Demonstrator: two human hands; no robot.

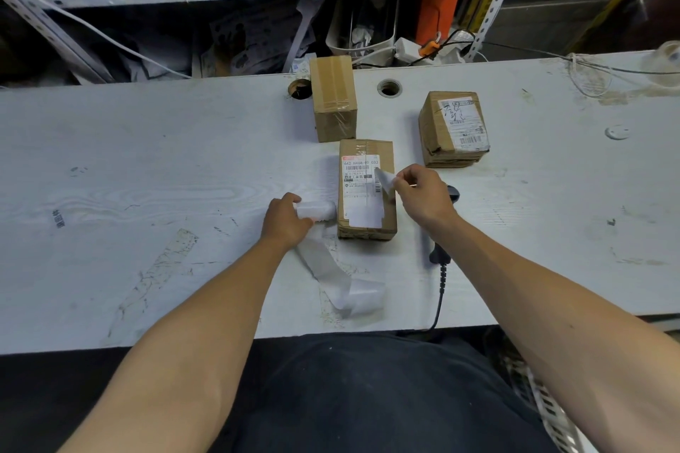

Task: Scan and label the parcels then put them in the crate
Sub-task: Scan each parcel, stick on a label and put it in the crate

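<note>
White worktable, cluttered shelf behind. Your right hand pinched a small peeled label just above the nearest parcel, which lay with its long axis running away from you, directly under that pinch. Your left hand gripped the label roll, touching the parcel's left side. Scanner lay just right. Two more parcels sat farther back; no crate visible.

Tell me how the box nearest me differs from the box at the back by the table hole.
The nearest box has a printed shipping label and a blank sticker on top; the back box shows only clear tape. The nearest box lies lower and flatter; the back box looks taller. The right hand pinches a sticker over the nearest box; nothing touches the back box. Both are brown cardboard.
</note>
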